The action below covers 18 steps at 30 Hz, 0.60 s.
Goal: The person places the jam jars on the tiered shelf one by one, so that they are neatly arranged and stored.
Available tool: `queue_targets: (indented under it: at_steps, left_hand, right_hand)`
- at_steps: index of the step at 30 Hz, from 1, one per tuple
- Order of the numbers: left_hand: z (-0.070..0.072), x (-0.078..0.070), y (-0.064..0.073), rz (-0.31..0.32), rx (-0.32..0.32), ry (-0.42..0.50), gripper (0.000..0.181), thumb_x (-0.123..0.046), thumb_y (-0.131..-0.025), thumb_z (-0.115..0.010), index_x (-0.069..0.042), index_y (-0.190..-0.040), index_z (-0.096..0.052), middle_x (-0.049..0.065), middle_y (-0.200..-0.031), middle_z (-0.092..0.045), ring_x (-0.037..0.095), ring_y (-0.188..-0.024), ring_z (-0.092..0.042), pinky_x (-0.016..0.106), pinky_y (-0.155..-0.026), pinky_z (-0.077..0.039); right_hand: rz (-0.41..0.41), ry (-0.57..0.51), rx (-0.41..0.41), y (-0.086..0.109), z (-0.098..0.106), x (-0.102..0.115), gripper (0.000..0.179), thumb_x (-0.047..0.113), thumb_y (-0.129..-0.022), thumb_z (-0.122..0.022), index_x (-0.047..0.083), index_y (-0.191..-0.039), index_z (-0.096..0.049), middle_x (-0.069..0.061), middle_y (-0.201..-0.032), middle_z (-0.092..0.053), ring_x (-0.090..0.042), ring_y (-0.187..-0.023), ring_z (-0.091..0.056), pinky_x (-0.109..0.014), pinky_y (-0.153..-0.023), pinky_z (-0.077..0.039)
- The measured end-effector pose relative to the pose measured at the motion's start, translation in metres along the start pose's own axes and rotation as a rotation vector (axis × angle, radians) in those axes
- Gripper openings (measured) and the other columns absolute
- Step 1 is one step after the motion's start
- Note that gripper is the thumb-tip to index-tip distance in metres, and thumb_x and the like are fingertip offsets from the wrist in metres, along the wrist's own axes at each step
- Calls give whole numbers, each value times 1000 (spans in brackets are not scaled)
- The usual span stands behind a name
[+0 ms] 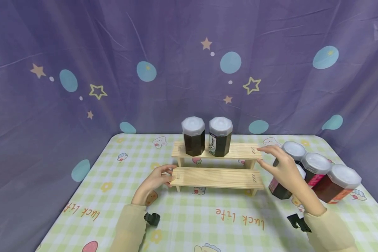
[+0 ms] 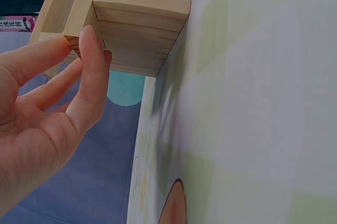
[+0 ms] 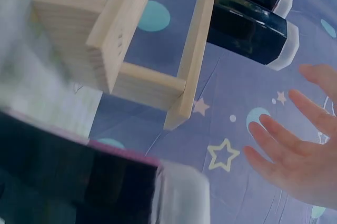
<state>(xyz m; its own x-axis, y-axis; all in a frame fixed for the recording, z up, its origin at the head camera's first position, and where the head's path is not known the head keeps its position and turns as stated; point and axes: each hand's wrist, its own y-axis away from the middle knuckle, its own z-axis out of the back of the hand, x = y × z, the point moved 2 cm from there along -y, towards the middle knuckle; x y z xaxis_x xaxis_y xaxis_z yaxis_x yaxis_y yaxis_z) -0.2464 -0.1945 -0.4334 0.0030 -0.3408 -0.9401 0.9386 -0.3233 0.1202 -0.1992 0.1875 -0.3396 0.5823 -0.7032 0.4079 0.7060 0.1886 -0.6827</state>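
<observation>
A two-step wooden rack (image 1: 215,176) stands on the table. On its upper step are two dark jars with frosted white lids, a left jar (image 1: 194,136) and a right jar (image 1: 221,136). My left hand (image 1: 157,178) pinches the left end of the lower step between thumb and fingers; the left wrist view has the fingertips at the board's corner (image 2: 79,37). By the right end of the upper step, my right hand (image 1: 283,168) is raised with fingers spread. The right wrist view shows that hand (image 3: 300,145) apart from the rack and holding nothing.
Several more lidded jars cluster right of the rack, including a reddish jar (image 1: 337,183) and a jar with a pink label (image 1: 315,169), partly behind my right hand. A green-checked cloth (image 1: 182,220) covers the table. Behind hangs a purple curtain (image 1: 182,98).
</observation>
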Motion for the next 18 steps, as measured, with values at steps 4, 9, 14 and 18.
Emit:
queue_targets:
  at_steps: [4,9,14,18]
  left_hand:
    - [0,1,0,-5,2,2,48,-6,-85,-58,2,-129,-41,20,-104,-45,18,-63,-58,44,-65,-53]
    - [0,0,0,-17,15,2,49,-7,-85,-57,3,-130,-40,21,-105,-44,17,-64,-58,43,-65,-53]
    - [0,-3,1,-12,28,16,50,-4,-85,-56,6,-130,-38,22,-106,-44,18,-65,-58,47,-67,-52]
    - [-1,-15,7,-14,36,21,49,0,-85,-54,10,-129,-36,25,-105,-43,21,-67,-58,53,-69,-50]
  right_hand:
    - [-46,25,27,8,6,-5,32,5,-71,-72,4,-102,-63,-10,-103,-58,-28,-101,-51,-34,-81,-42]
    - [-81,49,59,17,13,-10,31,8,-74,-70,5,-103,-62,-9,-101,-57,-28,-96,-52,-44,-76,-43]
    - [-107,61,76,24,19,-14,33,10,-74,-71,4,-105,-61,-12,-104,-55,-31,-97,-51,-49,-76,-42]
    - [-166,58,108,31,25,-18,34,15,-76,-69,4,-107,-59,-14,-108,-52,-35,-102,-47,-52,-78,-40]
